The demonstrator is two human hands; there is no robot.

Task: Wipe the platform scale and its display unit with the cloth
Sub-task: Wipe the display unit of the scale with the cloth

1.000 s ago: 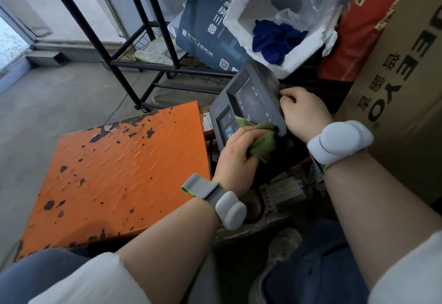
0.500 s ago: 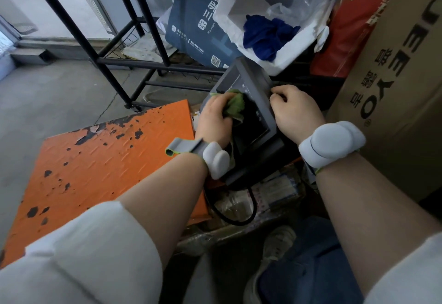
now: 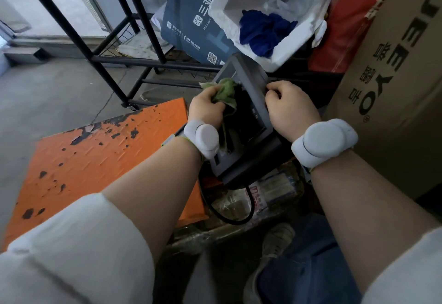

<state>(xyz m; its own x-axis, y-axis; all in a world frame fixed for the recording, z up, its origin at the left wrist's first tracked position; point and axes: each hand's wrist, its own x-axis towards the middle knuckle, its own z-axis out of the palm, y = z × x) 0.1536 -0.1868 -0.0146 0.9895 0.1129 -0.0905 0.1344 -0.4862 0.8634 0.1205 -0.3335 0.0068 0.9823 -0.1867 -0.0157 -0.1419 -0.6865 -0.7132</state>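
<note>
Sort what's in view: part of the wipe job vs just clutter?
Job: green cloth in left hand; display unit, steadied by right hand; orange platform.

Clutter: cardboard box, foam box, blue rag, black rack.

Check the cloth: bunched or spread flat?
Bunched. The green cloth is wadded in the left hand, pressed on the display unit; the right hand grips its edge.

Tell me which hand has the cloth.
The left hand: it bunches the green cloth against the display unit. The right hand only steadies the unit's right edge.
</note>
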